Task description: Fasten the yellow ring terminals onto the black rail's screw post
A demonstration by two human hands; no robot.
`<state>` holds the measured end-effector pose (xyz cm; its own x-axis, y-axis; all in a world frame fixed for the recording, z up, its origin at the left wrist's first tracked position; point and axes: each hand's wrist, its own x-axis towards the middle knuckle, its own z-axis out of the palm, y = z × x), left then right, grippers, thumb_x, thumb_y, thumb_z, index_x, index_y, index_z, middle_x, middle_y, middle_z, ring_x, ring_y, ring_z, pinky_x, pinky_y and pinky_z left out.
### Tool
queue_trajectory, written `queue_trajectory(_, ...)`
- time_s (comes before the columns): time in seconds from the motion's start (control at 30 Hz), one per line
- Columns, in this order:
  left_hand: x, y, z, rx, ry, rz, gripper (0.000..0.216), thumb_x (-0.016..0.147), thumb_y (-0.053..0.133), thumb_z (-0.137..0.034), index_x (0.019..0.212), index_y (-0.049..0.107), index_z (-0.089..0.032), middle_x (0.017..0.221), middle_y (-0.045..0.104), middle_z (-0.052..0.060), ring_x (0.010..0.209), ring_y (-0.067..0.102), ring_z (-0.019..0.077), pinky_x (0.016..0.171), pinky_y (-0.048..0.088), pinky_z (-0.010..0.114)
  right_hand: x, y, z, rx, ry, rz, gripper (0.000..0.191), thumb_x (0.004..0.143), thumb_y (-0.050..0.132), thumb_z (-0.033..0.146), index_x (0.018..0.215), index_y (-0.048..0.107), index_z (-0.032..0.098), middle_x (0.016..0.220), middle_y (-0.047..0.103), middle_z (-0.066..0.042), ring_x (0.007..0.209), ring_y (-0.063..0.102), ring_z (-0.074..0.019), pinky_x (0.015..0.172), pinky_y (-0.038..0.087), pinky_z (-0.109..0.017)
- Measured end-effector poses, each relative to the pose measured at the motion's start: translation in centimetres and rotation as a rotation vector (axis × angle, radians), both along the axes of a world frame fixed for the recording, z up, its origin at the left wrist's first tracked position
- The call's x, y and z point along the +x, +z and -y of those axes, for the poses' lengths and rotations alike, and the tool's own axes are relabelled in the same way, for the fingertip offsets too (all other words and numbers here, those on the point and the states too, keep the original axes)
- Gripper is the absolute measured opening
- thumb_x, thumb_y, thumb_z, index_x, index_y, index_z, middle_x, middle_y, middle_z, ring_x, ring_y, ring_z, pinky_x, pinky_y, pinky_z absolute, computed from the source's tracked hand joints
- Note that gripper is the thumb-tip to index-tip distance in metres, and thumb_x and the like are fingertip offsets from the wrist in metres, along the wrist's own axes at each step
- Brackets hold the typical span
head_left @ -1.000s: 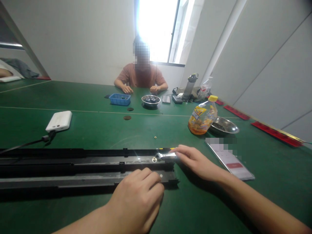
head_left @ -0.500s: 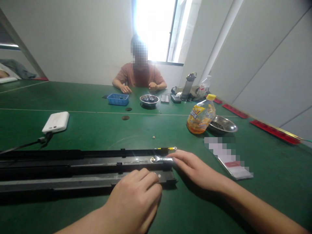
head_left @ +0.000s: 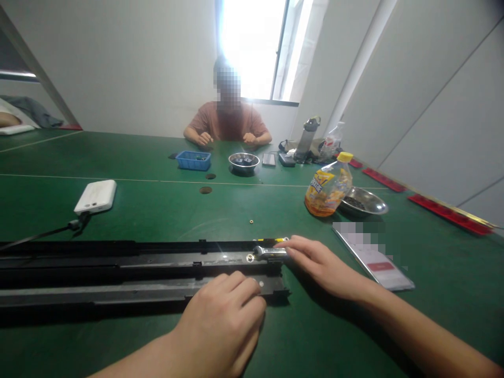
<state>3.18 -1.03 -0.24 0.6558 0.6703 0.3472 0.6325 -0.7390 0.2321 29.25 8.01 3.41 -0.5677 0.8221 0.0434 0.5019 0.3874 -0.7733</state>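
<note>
A long black rail (head_left: pixel 118 273) lies across the green table (head_left: pixel 157 210) in front of me. My left hand (head_left: pixel 224 320) rests curled on the rail's near edge by its right end, fingers closed and pressing down on it. My right hand (head_left: pixel 318 265) holds a small silver wrench (head_left: pixel 270 253) by its handle. The wrench head sits at a brass nut (head_left: pixel 249 258) on top of the rail. A short yellow-tipped piece (head_left: pixel 275 239) lies just behind the wrench.
A loose brass nut (head_left: pixel 251 221) lies beyond the rail. A white power bank (head_left: pixel 95 196) with cable sits left. An orange drink bottle (head_left: pixel 328 186), metal bowl (head_left: pixel 364 202) and phone (head_left: pixel 374 257) stand right. A person sits opposite behind a blue tray (head_left: pixel 193 160) and another bowl (head_left: pixel 244 161).
My right hand and the wrench have shifted slightly on the nut; the view has wobbled a little. My left hand has stayed on the rail.
</note>
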Motion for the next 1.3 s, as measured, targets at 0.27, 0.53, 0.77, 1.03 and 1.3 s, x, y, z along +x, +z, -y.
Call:
queue_trajectory(0.27, -0.1, 0.0, 0.1, -0.017, -0.002, -0.008, 0.004, 0.094, 0.062, -0.021, 0.098, 0.063, -0.021, 0.103, 0.065, 0.005, 0.091, 0.057, 0.0249, 0.076, 0.053, 0.041, -0.4, -0.2, -0.7, -0.001, 0.019, 0.022, 0.035, 0.112, 0.049, 0.039, 0.123, 0.077, 0.021, 0.119, 0.077, -0.009, 0.112, 0.070, -0.0249, 0.104, 0.052, -0.040)
queue_trajectory(0.53, 0.0, 0.0, 0.0, -0.035, -0.003, -0.023, 0.006, 0.095, 0.061, -0.021, 0.101, 0.063, -0.021, 0.105, 0.065, 0.006, 0.093, 0.057, 0.0261, 0.077, 0.054, 0.043, -0.3, -0.4, -0.6, 0.022, 0.025, 0.026, 0.033, 0.112, 0.050, 0.037, 0.121, 0.077, 0.021, 0.118, 0.077, -0.009, 0.113, 0.070, -0.0242, 0.105, 0.052, -0.038)
queue_trajectory(0.77, 0.1, 0.1, 0.0, -0.026, 0.004, -0.012, 0.007, 0.094, 0.062, -0.019, 0.100, 0.064, -0.021, 0.103, 0.065, 0.006, 0.091, 0.057, 0.0253, 0.077, 0.053, 0.042, -0.6, -0.4, -0.4, 0.026, 0.024, 0.010, 0.032, 0.111, 0.050, 0.037, 0.118, 0.078, 0.022, 0.121, 0.078, -0.009, 0.114, 0.071, -0.0250, 0.106, 0.053, -0.041)
queue_trajectory(1.03, 0.1, -0.1, 0.0, 0.011, 0.005, 0.006, 0.006, 0.092, 0.062, -0.019, 0.097, 0.063, -0.021, 0.102, 0.065, 0.005, 0.089, 0.058, 0.0245, 0.074, 0.052, 0.041, -0.5, -0.4, 1.1, -0.015, 0.007, 0.040, 0.035, 0.111, 0.049, 0.039, 0.127, 0.075, 0.022, 0.133, 0.077, -0.010, 0.124, 0.070, -0.0273, 0.112, 0.052, -0.045)
queue_trajectory(1.3, 0.0, -0.2, -0.2, 0.011, 0.000, -0.008, 0.004, 0.093, 0.061, -0.019, 0.096, 0.063, -0.021, 0.100, 0.065, 0.005, 0.089, 0.058, 0.0240, 0.074, 0.053, 0.040, -0.3, -0.4, 0.8, 0.011, -0.003, 0.005, 0.033, 0.111, 0.050, 0.039, 0.124, 0.077, 0.024, 0.130, 0.077, -0.008, 0.122, 0.070, -0.0271, 0.111, 0.053, -0.043)
